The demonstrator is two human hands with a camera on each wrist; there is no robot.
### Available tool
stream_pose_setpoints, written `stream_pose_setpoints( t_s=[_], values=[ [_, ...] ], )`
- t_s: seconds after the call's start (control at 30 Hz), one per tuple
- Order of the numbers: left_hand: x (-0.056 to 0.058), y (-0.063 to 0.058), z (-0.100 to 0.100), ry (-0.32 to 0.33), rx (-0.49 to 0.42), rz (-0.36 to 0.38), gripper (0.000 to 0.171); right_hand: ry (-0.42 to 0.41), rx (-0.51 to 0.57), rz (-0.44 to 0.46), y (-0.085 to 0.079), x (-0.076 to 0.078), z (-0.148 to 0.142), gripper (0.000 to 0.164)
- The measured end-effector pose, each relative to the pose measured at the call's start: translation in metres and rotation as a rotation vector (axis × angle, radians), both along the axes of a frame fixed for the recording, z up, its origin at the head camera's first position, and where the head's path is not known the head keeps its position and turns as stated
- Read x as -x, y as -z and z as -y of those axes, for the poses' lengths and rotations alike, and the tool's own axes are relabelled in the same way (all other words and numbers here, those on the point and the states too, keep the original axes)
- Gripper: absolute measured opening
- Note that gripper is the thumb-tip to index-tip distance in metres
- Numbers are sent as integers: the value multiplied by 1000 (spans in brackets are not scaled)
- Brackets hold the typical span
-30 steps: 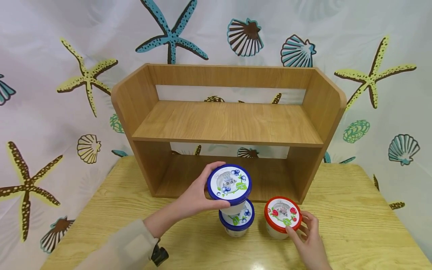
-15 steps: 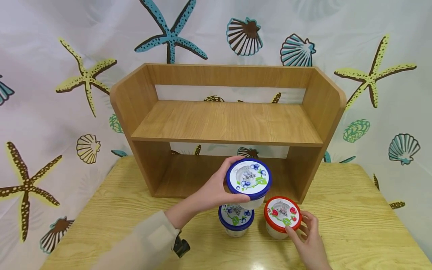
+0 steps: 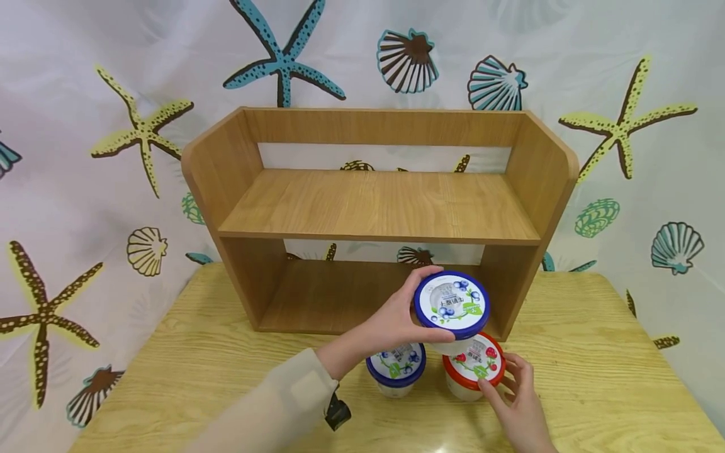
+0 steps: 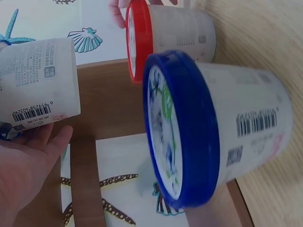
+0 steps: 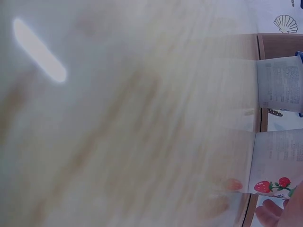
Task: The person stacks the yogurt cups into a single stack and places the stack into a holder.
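Observation:
My left hand (image 3: 393,321) grips a white tub with a blue lid (image 3: 452,303), blueberries printed on top. In the head view this tub overlaps the far side of a red-lidded tub (image 3: 472,365) with berries on its lid. The red-lidded tub stands on the table, and my right hand (image 3: 521,402) holds it from the right, thumb and fingers at its rim. A second blue-lidded tub (image 3: 396,371) stands to its left, partly hidden by my left forearm; it fills the middle of the left wrist view. Strawberries show on the red-lidded tub's side (image 5: 277,163) in the right wrist view.
A two-tier wooden shelf (image 3: 379,204) stands on the wooden table (image 3: 187,377) just behind the tubs. Its right side panel (image 3: 540,182) rises close behind the held tub. A white curtain (image 3: 351,38) with starfish and shells hangs at the back.
My left hand has carried its blue-lidded tub rightward, from above the other blue-lidded tub to over the red-lidded one. My right hand and the two standing tubs have stayed in place.

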State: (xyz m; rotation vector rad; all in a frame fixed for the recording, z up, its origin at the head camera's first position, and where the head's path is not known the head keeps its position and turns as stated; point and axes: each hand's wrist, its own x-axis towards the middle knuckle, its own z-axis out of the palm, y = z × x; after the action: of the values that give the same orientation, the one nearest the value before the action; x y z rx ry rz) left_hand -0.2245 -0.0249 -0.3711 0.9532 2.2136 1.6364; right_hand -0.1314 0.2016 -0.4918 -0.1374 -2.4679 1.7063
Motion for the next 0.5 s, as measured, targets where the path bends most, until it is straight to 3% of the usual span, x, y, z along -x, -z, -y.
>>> stream_pose_setpoints(
  t_s=[0.5],
  values=[
    [2, 12, -25, -19, 22, 26, 90, -11, -17, -12, 1, 0, -1, 65]
  ],
)
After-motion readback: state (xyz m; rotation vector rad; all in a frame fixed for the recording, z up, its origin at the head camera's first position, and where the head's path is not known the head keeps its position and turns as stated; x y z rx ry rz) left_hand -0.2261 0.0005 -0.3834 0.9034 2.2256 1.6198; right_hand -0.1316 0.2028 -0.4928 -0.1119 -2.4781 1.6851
